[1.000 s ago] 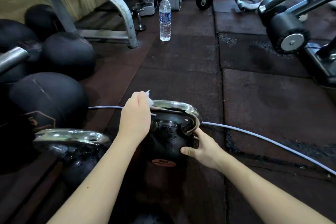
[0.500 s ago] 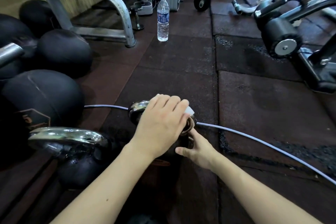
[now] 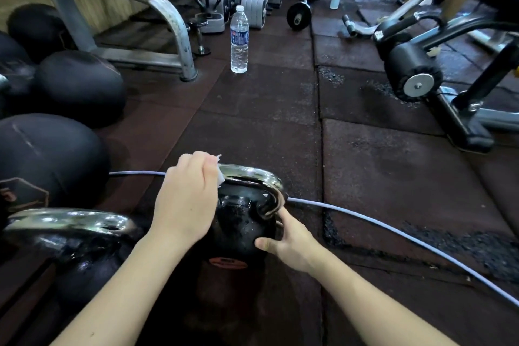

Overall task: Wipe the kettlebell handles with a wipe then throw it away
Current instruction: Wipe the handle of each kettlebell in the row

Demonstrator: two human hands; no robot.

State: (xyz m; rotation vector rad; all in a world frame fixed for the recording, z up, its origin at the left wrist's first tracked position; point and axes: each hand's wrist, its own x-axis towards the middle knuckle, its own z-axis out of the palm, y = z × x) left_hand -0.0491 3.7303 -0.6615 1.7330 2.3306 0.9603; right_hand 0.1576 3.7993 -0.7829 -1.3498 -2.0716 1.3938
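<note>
Kettlebell (image 3: 241, 222) upright on rubber floor mat (image 3: 379, 177), near bottom centre. Left hand (image 3: 185, 199) clenches white wipe (image 3: 220, 175) against chrome handle (image 3: 252, 180)'s left end. Right hand (image 3: 289, 241) braces kettlebell body, fingers spread.

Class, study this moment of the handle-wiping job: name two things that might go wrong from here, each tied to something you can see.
1. The right hand steadies the kettlebell with only fingers and thumb; a hard rub by the left hand might tip it towards the cable lying beside it.
2. The wipe is small and mostly hidden in the left hand, so it may tear or miss the handle's right bend.
</note>
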